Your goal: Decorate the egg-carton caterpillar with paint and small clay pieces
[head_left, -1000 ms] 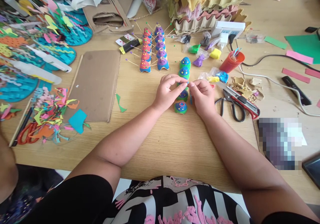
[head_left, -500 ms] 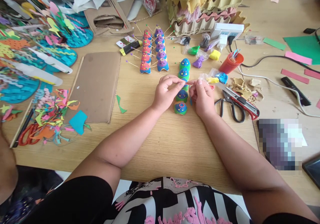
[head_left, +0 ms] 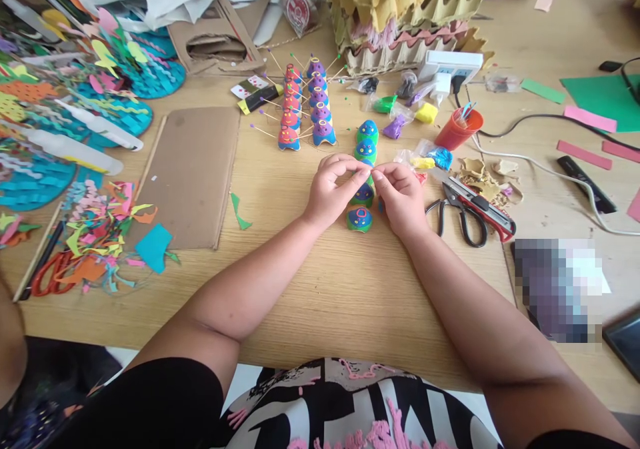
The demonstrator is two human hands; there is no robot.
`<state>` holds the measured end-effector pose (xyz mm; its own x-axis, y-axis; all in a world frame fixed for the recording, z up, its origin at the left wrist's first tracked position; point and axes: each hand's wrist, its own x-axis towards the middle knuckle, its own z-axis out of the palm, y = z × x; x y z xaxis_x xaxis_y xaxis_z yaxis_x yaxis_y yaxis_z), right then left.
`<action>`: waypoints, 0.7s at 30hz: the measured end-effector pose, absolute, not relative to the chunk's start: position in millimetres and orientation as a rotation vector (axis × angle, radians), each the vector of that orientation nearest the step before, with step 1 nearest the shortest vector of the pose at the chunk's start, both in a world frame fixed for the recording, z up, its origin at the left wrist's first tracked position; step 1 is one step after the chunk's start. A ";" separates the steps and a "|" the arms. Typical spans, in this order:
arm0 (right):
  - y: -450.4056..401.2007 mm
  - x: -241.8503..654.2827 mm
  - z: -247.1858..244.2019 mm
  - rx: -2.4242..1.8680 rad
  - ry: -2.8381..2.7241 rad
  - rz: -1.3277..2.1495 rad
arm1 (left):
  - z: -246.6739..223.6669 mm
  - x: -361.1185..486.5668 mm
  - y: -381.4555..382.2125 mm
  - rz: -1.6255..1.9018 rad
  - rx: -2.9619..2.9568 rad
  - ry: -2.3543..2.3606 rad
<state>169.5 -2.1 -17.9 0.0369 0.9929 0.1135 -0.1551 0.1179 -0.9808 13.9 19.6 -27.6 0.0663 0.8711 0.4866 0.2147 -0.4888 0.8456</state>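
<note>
My left hand (head_left: 330,189) and my right hand (head_left: 401,194) meet above a column of blue-and-green clay figures. Thumb and forefinger of each hand are pinched together, tips touching or nearly so; whatever lies between them is too small to make out. The nearest figure (head_left: 359,219) has a red-orange loop on top and shows below my hands. Another figure (head_left: 368,129) stands at the far end of the column, and my fingers partly cover the middle ones. To the left stand a row of red-and-blue figures (head_left: 289,137) with sticks and a row of purple-and-blue figures (head_left: 323,132).
Pliers (head_left: 465,217) and a red utility knife (head_left: 483,207) lie right of my hands, near an orange cup (head_left: 459,129) and clay bags. Cardboard (head_left: 193,175) and paper scraps (head_left: 100,235) lie left. Egg trays (head_left: 400,9) are stacked behind. Another person's arm (head_left: 11,342) shows at left.
My right hand has moved slightly left, and its fingertips have closed the small gap to my left hand's. The thin reddish piece seen between them earlier is no longer distinct.
</note>
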 end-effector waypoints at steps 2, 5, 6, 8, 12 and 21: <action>-1.7 169.9 -18.0 -1.020 -1.109 1.171 | -26.9 13.0 19.7 1.460 1.754 1.068; -1.2 170.5 -18.2 -1.032 -1.100 1.165 | -27.0 11.8 20.6 1.457 1.729 1.066; -1.1 170.6 -18.2 -1.041 -1.097 1.164 | -27.1 11.6 20.8 1.452 1.725 1.071; -1.0 170.6 -18.3 -1.059 -1.082 1.161 | -27.0 11.4 20.8 1.442 1.722 1.079; -0.9 171.1 -19.0 -1.071 -1.062 1.154 | -25.9 11.5 19.8 1.440 1.728 1.070; 0.5 173.4 -23.2 -1.072 -1.087 1.114 | -26.0 11.2 20.3 1.448 1.725 1.054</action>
